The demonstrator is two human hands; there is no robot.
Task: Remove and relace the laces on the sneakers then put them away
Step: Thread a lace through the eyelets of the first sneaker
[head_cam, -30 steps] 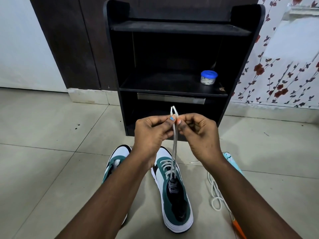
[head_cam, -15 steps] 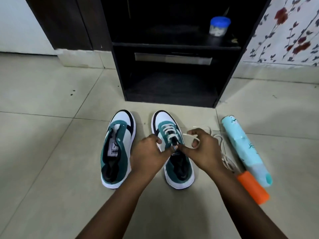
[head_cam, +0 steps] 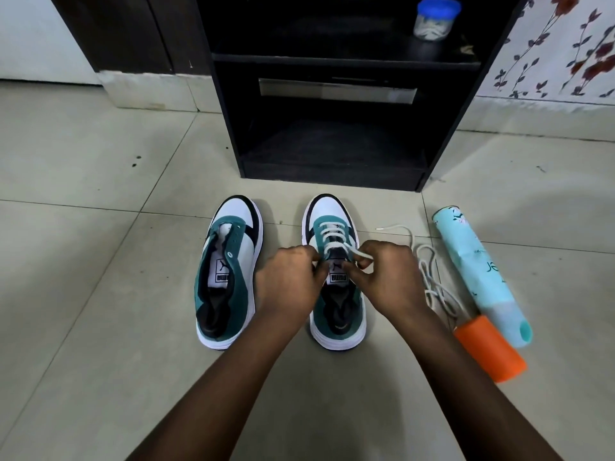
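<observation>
The laced sneaker (head_cam: 334, 274) lies at the centre of the frame on the tiled floor (head_cam: 100, 227), toe pointing toward the top of the picture. Its white lace (head_cam: 332, 236) crosses the eyelets over the teal tongue area, and both hands meet at the top of that lacing. The left hand (head_cam: 289, 287) covers the sneaker's left flank, fingers curled in at the lace near the upper eyelets; exactly what its fingertips hold is hidden by the knuckles. The right hand (head_cam: 387, 281) sits on the sneaker's right side, thumb and fingers curled around a loop of the lace that shows white just above its knuckles.

Left of centre, just beside the left hand, the second sneaker (head_cam: 228, 271) lies parallel, its eyelets bare and its tongue open. To the right of the right hand a loose white lace (head_cam: 432, 281) lies in coils on the floor, one end reaching toward the upper part of the frame. Beside it, at the right of the frame, lies a folded pale blue umbrella (head_cam: 479, 274) with an orange handle (head_cam: 489, 351) pointing toward the lower right.

In the upper centre stands a black shelf unit (head_cam: 332, 128), its lowest compartment open just beyond the sneakers' toes. A small jar with a blue lid (head_cam: 436, 18) sits on a shelf near the top edge. Flowered wallpaper (head_cam: 565, 54) fills the upper right corner.
</observation>
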